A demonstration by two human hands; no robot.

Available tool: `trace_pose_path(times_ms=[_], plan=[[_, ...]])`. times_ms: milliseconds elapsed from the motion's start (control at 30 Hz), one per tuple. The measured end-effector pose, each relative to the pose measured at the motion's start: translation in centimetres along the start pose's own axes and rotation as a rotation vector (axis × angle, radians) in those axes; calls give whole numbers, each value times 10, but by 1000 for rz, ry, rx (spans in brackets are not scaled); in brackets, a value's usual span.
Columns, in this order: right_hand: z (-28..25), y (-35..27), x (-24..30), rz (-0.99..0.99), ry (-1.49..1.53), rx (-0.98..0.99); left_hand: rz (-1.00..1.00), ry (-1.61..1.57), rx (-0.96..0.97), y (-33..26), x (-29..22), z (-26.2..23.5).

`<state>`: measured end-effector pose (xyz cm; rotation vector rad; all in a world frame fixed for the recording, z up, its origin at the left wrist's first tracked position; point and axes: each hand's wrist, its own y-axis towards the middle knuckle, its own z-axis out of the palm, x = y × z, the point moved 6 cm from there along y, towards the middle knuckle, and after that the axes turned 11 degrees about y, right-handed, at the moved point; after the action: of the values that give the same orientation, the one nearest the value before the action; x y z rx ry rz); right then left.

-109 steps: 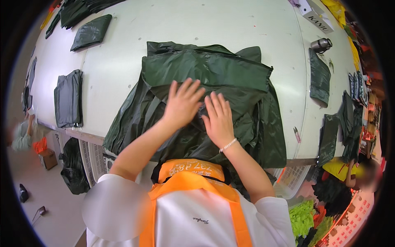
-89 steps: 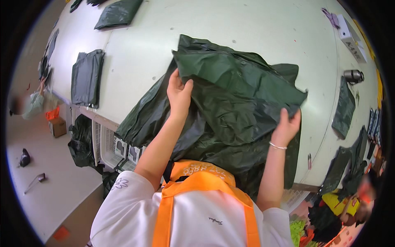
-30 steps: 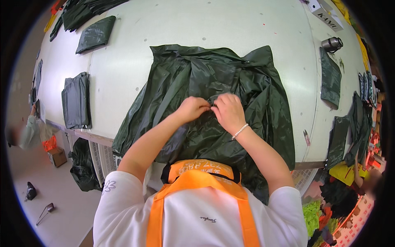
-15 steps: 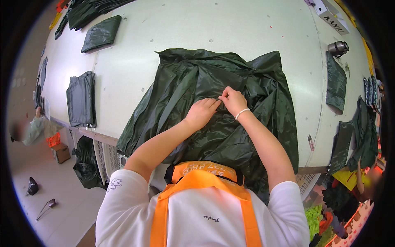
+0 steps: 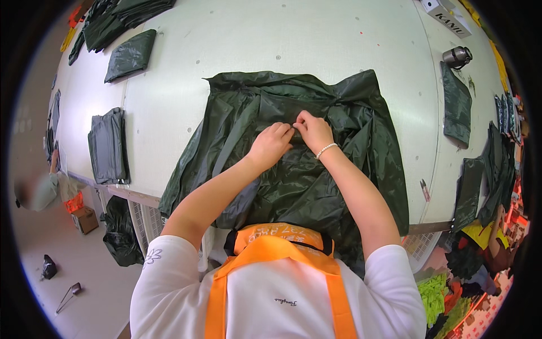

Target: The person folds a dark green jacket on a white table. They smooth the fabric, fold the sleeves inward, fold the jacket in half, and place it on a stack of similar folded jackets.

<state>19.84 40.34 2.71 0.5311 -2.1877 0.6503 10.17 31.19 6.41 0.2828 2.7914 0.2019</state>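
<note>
A shiny dark green garment (image 5: 305,181), thin like rainwear, lies spread and wrinkled in front of me, its lower part hanging over the table's near edge. On its upper middle my left hand (image 5: 270,146) rests, fingers bent and fingertips closed on the fabric. Close to its right, my right hand (image 5: 314,133) pinches the same cloth between thumb and forefinger. The two sets of fingertips almost meet. Whatever small part lies between them is too hidden to make out.
Folded dark green pieces lie on the white table (image 5: 226,39): a stack (image 5: 108,147) at left, a bundle (image 5: 131,55) behind it. At right are a folded piece (image 5: 456,107), a metal flask (image 5: 457,56), small snips (image 5: 424,190) and a white box (image 5: 446,17). Other people work at both sides.
Both hands have shifted slightly up and left over the garment, still close together. Its top edge has opened a little, and the whole view has shifted slightly.
</note>
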Motion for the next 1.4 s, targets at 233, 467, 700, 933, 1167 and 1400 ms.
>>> trace_pose_path(times_ms=[233, 467, 700, 933, 1167, 1400], plan=[[-63, 2, -2, -261, -179, -489, -9, 90, -65, -9, -3, 11], [-64, 22, 18, -113, 38, -292, -49, 74, -23, -6, -2, 12], [-23, 26, -8, -195, 135, -250, -105, -54, 63, 6, 8, 6], [-23, -15, 32, -550, -236, -221, -333, -556, 393, 42, 83, 35], [-21, 30, -1, -19, -29, -22, -76, 174, -69, 55, 35, -1], [-23, 8, 36, -414, -402, -261, -126, -6, -49, 39, 41, 7]])
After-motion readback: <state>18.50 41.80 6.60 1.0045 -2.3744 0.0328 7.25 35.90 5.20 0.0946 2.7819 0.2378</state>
